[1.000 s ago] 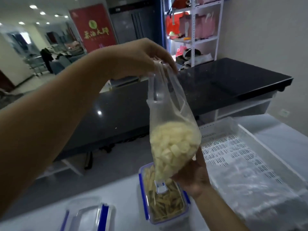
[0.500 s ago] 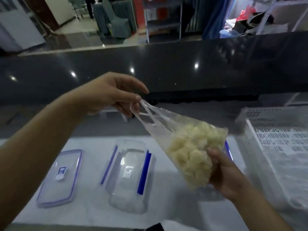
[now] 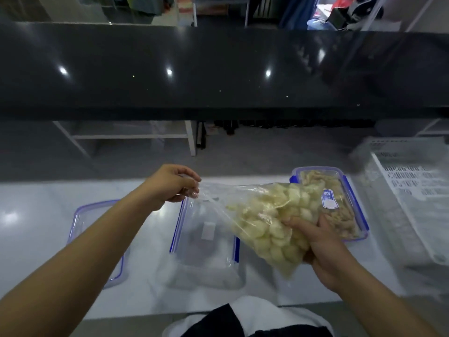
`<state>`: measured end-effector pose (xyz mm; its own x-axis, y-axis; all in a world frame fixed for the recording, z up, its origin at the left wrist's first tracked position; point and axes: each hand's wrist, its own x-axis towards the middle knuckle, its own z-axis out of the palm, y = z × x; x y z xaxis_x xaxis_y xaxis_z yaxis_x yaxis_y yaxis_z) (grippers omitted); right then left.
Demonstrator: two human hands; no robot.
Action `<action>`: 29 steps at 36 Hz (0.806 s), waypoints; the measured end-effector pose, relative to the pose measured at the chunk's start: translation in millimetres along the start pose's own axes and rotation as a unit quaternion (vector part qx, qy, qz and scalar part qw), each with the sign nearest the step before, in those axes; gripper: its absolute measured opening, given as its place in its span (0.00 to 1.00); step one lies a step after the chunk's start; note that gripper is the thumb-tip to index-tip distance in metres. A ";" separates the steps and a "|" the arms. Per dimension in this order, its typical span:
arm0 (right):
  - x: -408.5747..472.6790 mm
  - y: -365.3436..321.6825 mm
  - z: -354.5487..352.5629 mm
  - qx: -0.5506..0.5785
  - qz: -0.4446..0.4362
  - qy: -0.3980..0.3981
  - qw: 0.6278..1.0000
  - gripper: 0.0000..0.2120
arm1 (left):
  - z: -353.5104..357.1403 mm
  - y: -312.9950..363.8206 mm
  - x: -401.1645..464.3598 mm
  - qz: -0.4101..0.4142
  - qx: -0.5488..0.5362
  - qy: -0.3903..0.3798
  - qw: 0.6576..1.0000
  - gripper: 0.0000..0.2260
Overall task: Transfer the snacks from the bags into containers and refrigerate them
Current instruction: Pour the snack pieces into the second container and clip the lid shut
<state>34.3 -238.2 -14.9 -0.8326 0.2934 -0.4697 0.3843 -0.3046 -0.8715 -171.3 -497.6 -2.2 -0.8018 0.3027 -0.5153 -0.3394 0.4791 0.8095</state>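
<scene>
Leftmost on the white worktop (image 3: 36, 215) lay a clear lid (image 3: 80, 222) with a blue rim, flat and partly hidden under my left forearm. Just right of it my left hand (image 3: 170, 186) hung above the worktop, its grip narrow: fingertips pinched the gathered mouth of the clear plastic bag (image 3: 218, 203). Below that hand sat a clear container (image 3: 204, 242) with blue clasps down its long sides, and the stretched film of the bag crossed over its far end. The bag ran slantwise to the right and toward me, tilted nearly on its side, its pale yellow snack pieces (image 3: 267, 224) bunched in the lower end. My right hand (image 3: 325, 251) cupped that full end from beneath and from the right, fingers curled round the bulge, holding it clear of the worktop. Behind the bag, touching none of my fingers as far as I could tell, stood a second blue-rimmed container (image 3: 352, 198) already filled with tan strip-shaped snacks. Farthest right rested a white slotted tray (image 3: 413, 181), blurred at its edges. Beyond the worktop ran a dark glossy counter (image 3: 218, 69).
</scene>
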 end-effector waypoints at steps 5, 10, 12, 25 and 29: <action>-7.1 1.1 26.7 -0.002 -0.008 0.016 1.000 0.20 | -0.4 -8.4 18.3 0.024 0.091 -0.010 0.995 0.04; -10.3 3.5 51.6 -0.003 -0.023 0.011 1.000 0.21 | 1.2 -19.8 34.1 0.159 0.306 0.017 0.939 0.07; -8.8 4.2 62.4 -0.007 -0.022 0.009 1.000 0.22 | 0.3 -22.9 40.6 0.196 0.355 0.021 0.914 0.07; -10.6 28.0 111.6 -0.165 -0.078 0.082 0.980 0.24 | -7.6 -32.2 70.2 0.261 0.350 -0.098 0.894 0.23; -29.0 55.5 104.5 -0.251 -0.030 0.057 0.966 0.29 | -8.2 -34.0 74.0 0.228 0.314 -0.115 0.914 0.20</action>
<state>38.2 -358.3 -34.9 -0.8209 0.4039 -0.4037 0.5054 0.1848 -0.8429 -223.2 -498.2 -65.5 -0.6406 0.7197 -0.2676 0.4123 0.6164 0.6708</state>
